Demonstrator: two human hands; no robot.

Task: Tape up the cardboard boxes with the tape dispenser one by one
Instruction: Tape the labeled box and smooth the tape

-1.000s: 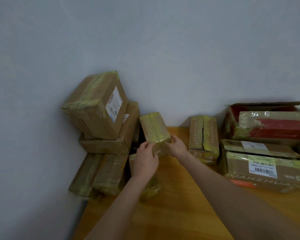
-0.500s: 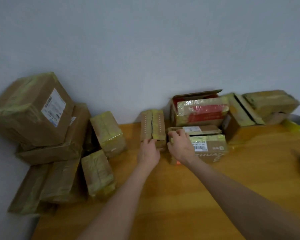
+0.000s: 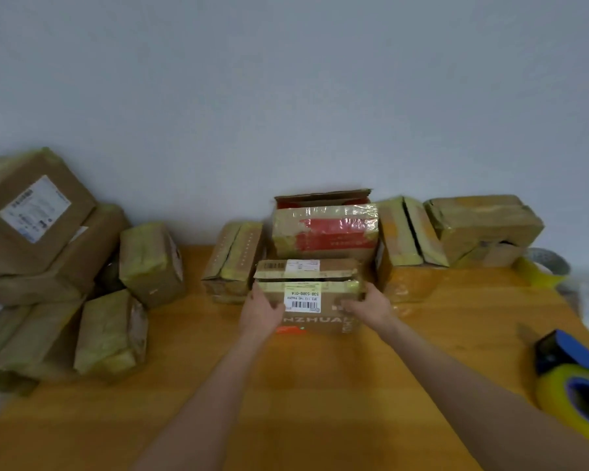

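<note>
**Barcode box** (image 3: 315, 319): brown corrugated cardboard, oblong, at the table's centre, just in front of the row along the wall.
- A white barcode label is on the near face, with printed letters beneath it and an orange-red mark at the lower edge.
- The top flaps are not flush, and a dark gap runs between them.
- Glossy, wrinkled, yellowish tape runs along the near top edge.

**Hands:** the left hand (image 3: 261, 309) grips the box's left end, fingers curled round the corner. The right hand (image 3: 371, 305) grips the right end, fingers wrapped onto the near face. Both forearms are bare and reach in from the bottom edge.

**Tape dispenser** (image 3: 565, 372): lies on the table at far right, well apart from both hands. It has a blue plastic frame and a fat roll of yellow-tinted tape, and is partly cut off by the frame edge.

**Table** (image 3: 320, 402): orange-toned wood, smooth, faint grain.

**Row against the wall:**
- The red-printed box (image 3: 325, 229) sits directly behind the barcode box, with shiny tape over its top and its rear flap standing up.
- To its left is the perforated box (image 3: 233, 260), narrow, with dotted lines either side of a centre seam.
- To its right is the split-top box (image 3: 405, 246), with a dark slit between its flaps.
- Further right, the tape-wrapped box (image 3: 483, 222) rests tilted on another carton.
- Beyond that lies a loose tape roll (image 3: 544, 266), yellowish and blurred.

**Left side:** a pile of taped boxes (image 3: 109, 331), heaped crooked. The shipping-label box (image 3: 31, 212) is the largest and sits on top, tilted.

**Wall** (image 3: 286, 96): plain, pale grey, matte.
</note>
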